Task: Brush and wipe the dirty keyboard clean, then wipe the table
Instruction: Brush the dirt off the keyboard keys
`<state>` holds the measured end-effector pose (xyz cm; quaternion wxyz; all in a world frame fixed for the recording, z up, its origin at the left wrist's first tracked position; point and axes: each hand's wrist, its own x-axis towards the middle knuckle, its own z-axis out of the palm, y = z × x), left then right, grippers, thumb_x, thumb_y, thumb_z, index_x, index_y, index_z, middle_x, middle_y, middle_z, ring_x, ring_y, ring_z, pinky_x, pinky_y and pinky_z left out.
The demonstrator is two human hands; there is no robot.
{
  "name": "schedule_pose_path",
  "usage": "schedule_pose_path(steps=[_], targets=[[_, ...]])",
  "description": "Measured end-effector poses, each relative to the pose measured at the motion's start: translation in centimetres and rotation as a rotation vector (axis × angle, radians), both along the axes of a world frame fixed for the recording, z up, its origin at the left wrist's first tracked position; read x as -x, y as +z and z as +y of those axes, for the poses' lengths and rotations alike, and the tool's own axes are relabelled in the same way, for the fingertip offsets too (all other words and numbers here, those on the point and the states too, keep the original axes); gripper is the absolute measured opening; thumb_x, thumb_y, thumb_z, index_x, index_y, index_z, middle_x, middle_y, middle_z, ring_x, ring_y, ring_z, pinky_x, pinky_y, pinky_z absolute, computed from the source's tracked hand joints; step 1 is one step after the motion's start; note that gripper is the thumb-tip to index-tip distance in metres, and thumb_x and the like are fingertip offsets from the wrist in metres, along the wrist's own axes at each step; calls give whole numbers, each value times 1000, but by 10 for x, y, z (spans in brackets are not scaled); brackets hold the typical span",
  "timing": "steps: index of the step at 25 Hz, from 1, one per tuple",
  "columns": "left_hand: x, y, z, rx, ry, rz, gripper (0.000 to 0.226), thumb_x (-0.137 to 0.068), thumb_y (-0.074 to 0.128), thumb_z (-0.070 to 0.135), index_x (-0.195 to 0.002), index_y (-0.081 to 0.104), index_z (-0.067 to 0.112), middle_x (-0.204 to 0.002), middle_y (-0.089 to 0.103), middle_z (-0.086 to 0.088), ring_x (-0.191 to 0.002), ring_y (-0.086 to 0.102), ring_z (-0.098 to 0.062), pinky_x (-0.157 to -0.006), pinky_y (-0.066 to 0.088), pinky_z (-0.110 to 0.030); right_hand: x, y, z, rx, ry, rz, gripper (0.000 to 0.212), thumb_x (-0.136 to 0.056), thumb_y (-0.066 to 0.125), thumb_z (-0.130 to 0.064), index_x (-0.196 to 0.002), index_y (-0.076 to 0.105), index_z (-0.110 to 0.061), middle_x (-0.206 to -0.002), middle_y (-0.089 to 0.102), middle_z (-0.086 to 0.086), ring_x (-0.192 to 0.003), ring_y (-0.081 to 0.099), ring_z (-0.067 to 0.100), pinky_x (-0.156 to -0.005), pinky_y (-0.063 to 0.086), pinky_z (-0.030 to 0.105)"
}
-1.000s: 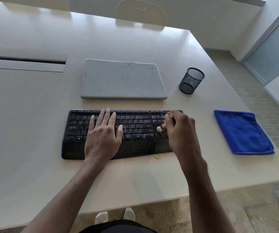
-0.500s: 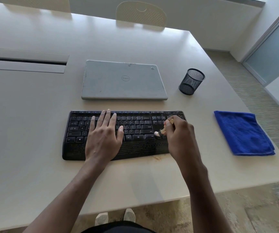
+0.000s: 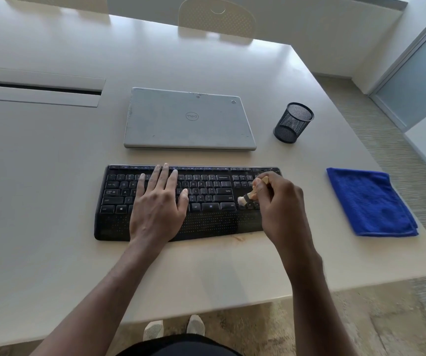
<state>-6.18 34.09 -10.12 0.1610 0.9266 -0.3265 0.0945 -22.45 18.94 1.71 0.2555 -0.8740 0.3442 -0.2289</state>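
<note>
The brush (image 3: pixel 248 197), pinched in the right hand's (image 3: pixel 280 201) curled fingers, has barely shifted and works the same keys at the keyboard's (image 3: pixel 206 194) right. The left hand (image 3: pixel 159 205), fingers flat, steadies its middle. Brushing seems unfinished; the cloth (image 3: pixel 371 201) waits right of the keyboard.

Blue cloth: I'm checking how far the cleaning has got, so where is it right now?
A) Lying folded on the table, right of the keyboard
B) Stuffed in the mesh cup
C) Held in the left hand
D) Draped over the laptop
A: the blue cloth lies folded on the table, right of the keyboard and apart from both hands; the right hand grips a brush, and the left hand rests flat on the keys.
</note>
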Motion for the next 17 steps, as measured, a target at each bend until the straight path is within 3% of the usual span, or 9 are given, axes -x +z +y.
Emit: schedule_pose_path(steps=[4, 8, 13, 17], targets=[[0, 0, 0, 4, -4, 1, 67, -103, 33, 50, -156, 47, 12, -166, 38, -12, -157, 30, -24, -130, 18, -50, 3, -4, 6, -48, 68, 57, 24, -107, 51, -21, -90, 65, -12, -78, 69, -2, -73, 67, 6, -66, 54, 26], [0, 0, 1, -2, -2, 5, 67, -103, 33, 51, -157, 46, 13, -166, 37, -11, -158, 29, -24, -130, 17, -49, 4, 2, 2, -13, 48, 9, 20, -107, 53, -20, -93, 66, -15, -79, 68, -5, -72, 65, 0, -60, 46, 16], [0, 0, 1, -4, 0, 3, 67, -103, 31, 51, -157, 46, 13, -167, 37, -11, -158, 29, -24, -130, 18, -50, 11, 22, -12, -96, 86, 89, 15, -106, 56, -13, -98, 68, -10, -86, 65, 0, -66, 57, -4, -50, 37, -2], [0, -1, 1, -2, -3, -1, 67, -103, 32, 51, -156, 47, 13, -166, 38, -11, -158, 29, -24, -130, 17, -50, -9, 30, -39, -20, 184, 50, 12, -102, 64, -13, -96, 75, -16, -78, 67, -13, -66, 59, -12, -56, 39, 4]])
